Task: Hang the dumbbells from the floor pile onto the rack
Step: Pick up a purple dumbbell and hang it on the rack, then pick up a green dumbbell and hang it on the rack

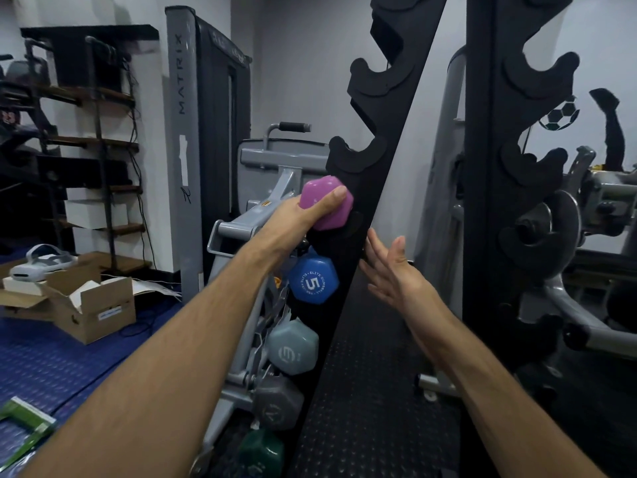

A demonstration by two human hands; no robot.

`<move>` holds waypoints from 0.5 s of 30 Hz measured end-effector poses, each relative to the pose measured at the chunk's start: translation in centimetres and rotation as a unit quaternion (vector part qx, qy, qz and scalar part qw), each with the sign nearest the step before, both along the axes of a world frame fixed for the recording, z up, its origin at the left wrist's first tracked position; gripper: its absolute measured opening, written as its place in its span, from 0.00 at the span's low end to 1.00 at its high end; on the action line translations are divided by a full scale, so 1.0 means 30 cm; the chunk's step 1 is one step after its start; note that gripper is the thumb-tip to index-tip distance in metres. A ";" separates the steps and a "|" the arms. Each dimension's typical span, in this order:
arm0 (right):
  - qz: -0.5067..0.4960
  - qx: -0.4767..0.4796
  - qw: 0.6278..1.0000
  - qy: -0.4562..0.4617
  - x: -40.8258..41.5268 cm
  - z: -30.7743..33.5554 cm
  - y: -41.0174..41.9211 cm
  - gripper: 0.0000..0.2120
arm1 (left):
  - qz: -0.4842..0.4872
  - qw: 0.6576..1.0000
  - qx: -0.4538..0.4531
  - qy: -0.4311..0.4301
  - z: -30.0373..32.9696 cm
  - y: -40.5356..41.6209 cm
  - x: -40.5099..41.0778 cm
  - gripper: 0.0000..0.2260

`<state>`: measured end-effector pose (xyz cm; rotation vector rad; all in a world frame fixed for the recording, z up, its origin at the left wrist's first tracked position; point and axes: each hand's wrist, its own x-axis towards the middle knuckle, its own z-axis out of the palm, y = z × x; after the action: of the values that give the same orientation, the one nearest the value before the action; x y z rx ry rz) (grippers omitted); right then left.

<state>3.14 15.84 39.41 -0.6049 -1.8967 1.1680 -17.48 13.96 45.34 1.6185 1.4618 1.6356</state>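
My left hand point(303, 215) grips the near end of a purple dumbbell point(332, 205), held against the left upright of the black rack point(375, 146) at a hook level. My right hand point(389, 267) hovers open beside the upright's right edge, fingers spread, holding nothing. Below the purple one hang a blue dumbbell marked 5 point(313, 279), a pale grey-blue dumbbell point(293, 348), a dark grey dumbbell point(277, 403) and a green dumbbell point(260, 451). Empty black hooks point(358, 157) sit above. The rack's right upright point(489, 167) stands further right. The purple dumbbell's far end is hidden.
A grey weight machine point(193, 139) stands behind the rack on the left. An open cardboard box point(89, 312) and a white headset point(41, 262) lie on the blue floor mat. Another grey machine with a weight plate point(551, 236) fills the right. Black rubber flooring point(365, 391) runs between the uprights.
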 end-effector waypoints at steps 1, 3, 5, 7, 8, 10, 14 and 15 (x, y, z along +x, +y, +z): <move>-0.012 0.005 1.000 0.000 -0.001 -0.003 -0.003 0.42 | 0.024 0.999 0.018 0.011 -0.003 -0.008 0.005 0.46; -0.033 0.018 0.999 0.000 -0.007 -0.017 -0.010 0.39 | 0.081 0.993 0.074 0.037 -0.022 -0.038 0.029 0.53; -0.047 0.025 0.999 0.004 -0.011 -0.032 -0.023 0.39 | 0.117 0.982 0.134 0.061 -0.061 -0.085 0.067 0.53; -0.056 0.030 0.998 0.014 -0.011 -0.041 -0.039 0.40 | 0.147 0.969 0.179 0.082 -0.108 -0.142 0.113 0.50; -0.060 0.032 0.998 0.018 -0.009 -0.049 -0.044 0.41 | 0.153 0.964 0.199 0.087 -0.137 -0.161 0.133 0.48; -0.066 0.033 0.997 0.027 0.003 -0.068 -0.058 0.43 | 0.141 0.960 0.227 0.083 -0.201 -0.204 0.177 0.46; -0.071 0.031 0.997 0.013 0.055 -0.143 -0.084 0.40 | 0.120 0.963 0.228 0.075 -0.374 -0.276 0.269 0.43; -0.070 0.027 0.997 0.005 0.075 -0.171 -0.091 0.38 | 0.122 0.964 0.227 0.073 -0.427 -0.295 0.294 0.40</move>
<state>5.38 13.12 34.29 -0.6888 -1.8402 1.0248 -8.67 5.11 32.52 1.8896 1.4816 2.1562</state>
